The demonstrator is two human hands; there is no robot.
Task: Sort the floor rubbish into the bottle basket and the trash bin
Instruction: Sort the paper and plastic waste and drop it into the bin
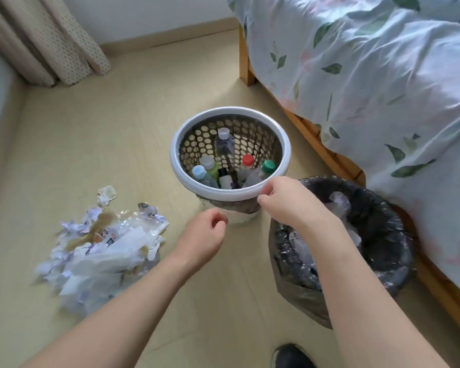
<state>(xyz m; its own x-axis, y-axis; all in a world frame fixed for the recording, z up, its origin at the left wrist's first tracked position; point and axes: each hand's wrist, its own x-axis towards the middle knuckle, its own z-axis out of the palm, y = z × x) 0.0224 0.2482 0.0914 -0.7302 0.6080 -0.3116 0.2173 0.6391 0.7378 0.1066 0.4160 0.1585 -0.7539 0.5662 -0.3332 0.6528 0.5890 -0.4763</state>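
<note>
Rubbish pile (101, 251) of crumpled paper and plastic lies on floor (112, 128) at left. Left hand (205, 235), fingers loosely curled, holds nothing, near bottle basket (276, 192), which contains capped bottles. Right hand (287, 203) hovers at basket rim, fingers curled, empty, above bag-lined trash bin (383, 235) beside bed (383, 88).

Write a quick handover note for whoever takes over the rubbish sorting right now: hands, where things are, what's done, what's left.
Left hand: loosely curled, holding nothing, between the paper pile and the basket.
Right hand: at the near rim of the bottle basket, nothing visibly in its grip.
Done: several capped bottles stand in the basket; the black-lined trash bin beside it holds some plastic waste.
Left: the pile of crumpled paper and wrappers on the floor goes in the trash bin.
</note>
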